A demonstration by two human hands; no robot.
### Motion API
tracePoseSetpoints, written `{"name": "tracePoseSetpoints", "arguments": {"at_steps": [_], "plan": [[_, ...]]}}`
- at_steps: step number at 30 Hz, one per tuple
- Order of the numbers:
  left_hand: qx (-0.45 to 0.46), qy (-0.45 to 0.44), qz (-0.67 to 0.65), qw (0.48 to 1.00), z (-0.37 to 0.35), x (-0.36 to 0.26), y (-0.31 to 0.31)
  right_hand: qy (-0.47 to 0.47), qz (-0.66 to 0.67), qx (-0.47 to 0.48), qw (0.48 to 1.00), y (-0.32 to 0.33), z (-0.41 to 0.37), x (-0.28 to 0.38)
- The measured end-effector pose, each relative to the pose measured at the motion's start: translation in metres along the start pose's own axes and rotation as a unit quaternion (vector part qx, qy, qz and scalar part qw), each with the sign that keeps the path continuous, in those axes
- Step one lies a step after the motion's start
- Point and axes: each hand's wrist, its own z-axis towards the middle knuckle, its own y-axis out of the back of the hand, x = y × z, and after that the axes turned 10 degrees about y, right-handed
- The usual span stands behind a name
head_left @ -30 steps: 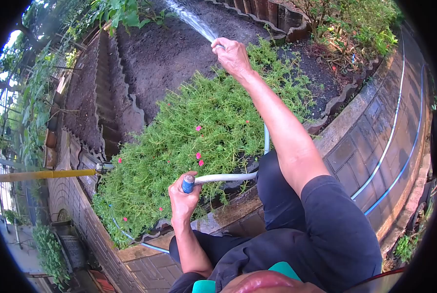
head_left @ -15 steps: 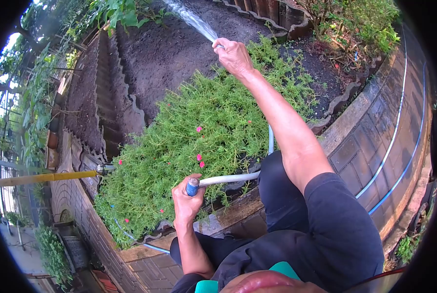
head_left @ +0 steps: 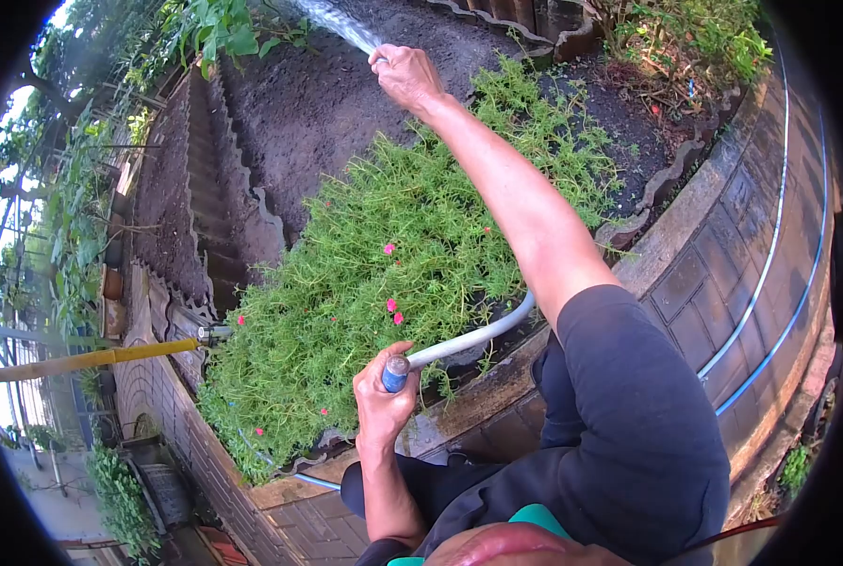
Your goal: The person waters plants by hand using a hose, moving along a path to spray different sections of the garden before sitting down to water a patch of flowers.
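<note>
My right hand (head_left: pixel 409 77), arm stretched forward, is closed around the end of a hose, mostly hidden by the fingers. A jet of water (head_left: pixel 341 24) sprays from it toward the upper left, over dark soil (head_left: pixel 322 113). Lower down, my left hand (head_left: pixel 384 404) is closed on a short blue cylinder (head_left: pixel 395 375) with a worn, brownish end facing me. Beside it, a pale hose (head_left: pixel 473 338) runs out from that hand and curves up behind my right forearm. Below both arms spreads a bed of low green plants (head_left: pixel 412 241) with pink flowers (head_left: pixel 391 305).
A yellow-wrapped pole (head_left: pixel 148 351) with a metal end reaches in from the left. Wavy edging (head_left: pixel 266 212) borders the soil. At right, a white hose (head_left: pixel 756 292) and a blue hose (head_left: pixel 789 340) lie along the wet paved path (head_left: pixel 695 283). Leafy vines (head_left: pixel 238 33) hang at the top.
My right hand has moved up and left, carrying the water jet with it. My left hand has shifted slightly right and down in view, and more of the pale hose's curve shows.
</note>
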Motion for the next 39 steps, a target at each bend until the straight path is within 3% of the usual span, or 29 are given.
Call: {"name": "tracePoseSetpoints", "arguments": {"at_steps": [11, 15, 18, 25, 39], "plan": [[-0.007, -0.004, -0.002, 1.000, -0.014, 0.020, -0.013, -0.047, 0.151, -0.047, 0.986, -0.017, -0.013, -0.061], [0.004, -0.021, 0.064, 0.998, -0.017, 0.006, -0.012, -0.051, 0.167, -0.062, 0.983, -0.023, -0.014, -0.061], [0.031, 0.013, 0.020, 0.999, -0.020, 0.007, -0.013, -0.055, 0.195, -0.075, 0.976, -0.021, -0.013, -0.053], [0.019, -0.024, 0.053, 0.998, -0.019, 0.005, -0.012, -0.077, 0.268, -0.107, 0.954, -0.018, -0.011, -0.051], [0.042, -0.001, 0.019, 0.999, -0.020, 0.002, -0.007, -0.093, 0.252, -0.125, 0.955, -0.017, -0.009, -0.056]]}}
